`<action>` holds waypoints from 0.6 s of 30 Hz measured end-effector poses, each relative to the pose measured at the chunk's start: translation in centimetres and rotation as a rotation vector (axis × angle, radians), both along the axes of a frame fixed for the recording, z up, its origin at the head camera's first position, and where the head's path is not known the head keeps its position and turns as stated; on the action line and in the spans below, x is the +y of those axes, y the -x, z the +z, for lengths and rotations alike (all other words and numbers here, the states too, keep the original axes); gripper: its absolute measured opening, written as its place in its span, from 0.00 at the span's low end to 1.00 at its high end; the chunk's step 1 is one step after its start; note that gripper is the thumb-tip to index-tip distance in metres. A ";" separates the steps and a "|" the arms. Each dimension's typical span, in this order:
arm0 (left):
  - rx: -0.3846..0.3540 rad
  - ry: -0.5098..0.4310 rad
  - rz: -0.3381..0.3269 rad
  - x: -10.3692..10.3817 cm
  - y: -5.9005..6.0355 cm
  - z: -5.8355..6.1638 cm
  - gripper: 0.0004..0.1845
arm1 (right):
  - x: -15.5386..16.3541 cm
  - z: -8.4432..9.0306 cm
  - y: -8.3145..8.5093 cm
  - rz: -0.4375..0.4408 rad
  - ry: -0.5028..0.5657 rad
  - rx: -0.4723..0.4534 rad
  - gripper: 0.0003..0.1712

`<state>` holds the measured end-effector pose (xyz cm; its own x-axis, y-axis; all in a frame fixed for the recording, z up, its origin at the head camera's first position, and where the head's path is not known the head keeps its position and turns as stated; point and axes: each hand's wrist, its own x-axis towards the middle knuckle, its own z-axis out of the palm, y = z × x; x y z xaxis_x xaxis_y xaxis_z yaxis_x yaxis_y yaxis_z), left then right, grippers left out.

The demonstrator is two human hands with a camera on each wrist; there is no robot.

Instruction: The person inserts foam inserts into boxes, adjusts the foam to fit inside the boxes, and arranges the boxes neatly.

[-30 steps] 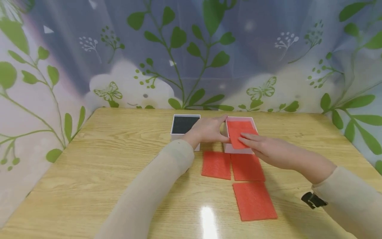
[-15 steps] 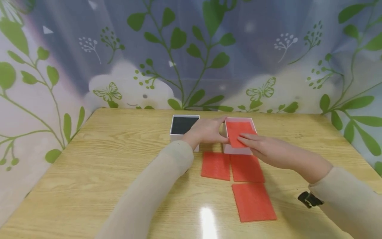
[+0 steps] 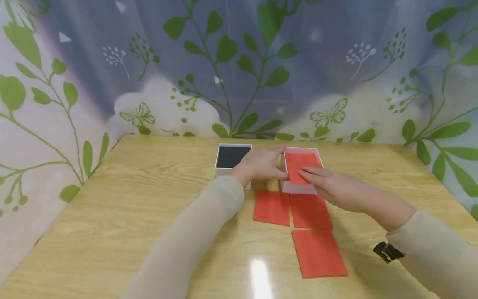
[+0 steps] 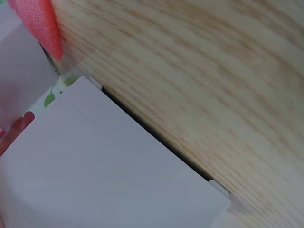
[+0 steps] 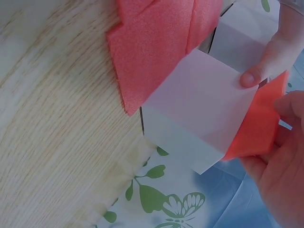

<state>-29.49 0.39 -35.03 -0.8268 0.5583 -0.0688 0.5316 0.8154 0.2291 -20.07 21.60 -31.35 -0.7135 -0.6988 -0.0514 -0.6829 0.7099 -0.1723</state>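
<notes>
In the head view my left hand (image 3: 259,162) spans the left side of an open white box (image 3: 298,189), thumb at its near corner and a finger at its far corner. My right hand (image 3: 341,189) has its fingers over a red foam sheet (image 3: 296,161) at the mouth of that box. From the right wrist, the thumb (image 5: 290,102) and fingers pinch the sheet's edges, part of it standing out above the rim. My left thumb (image 5: 250,79) presses on the box's corner there. The sheet's lower part is hidden inside the box.
A second white box (image 3: 222,171) with dark foam in it stands to the left, partly behind my left hand; its wall fills much of the left wrist view. More red sheets (image 3: 319,253) lie on the wooden table (image 3: 112,232). A leaf-patterned curtain (image 3: 168,95) hangs behind.
The red sheet sits slightly lower in the box, its near edge a little farther back from the front rim. Both hands keep nearly the same place; the whole view shifts slightly.
</notes>
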 end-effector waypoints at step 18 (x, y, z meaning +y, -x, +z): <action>0.014 0.000 -0.006 -0.1 0.1 0.2 0.49 | -0.1 -0.1 0.3 -0.008 -0.012 0.018 0.30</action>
<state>-29.55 0.28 -34.79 -0.8245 0.5630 -0.0574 0.5393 0.8124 0.2219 -20.41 21.45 -31.45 -0.7202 -0.6922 -0.0470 -0.6798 0.7176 -0.1512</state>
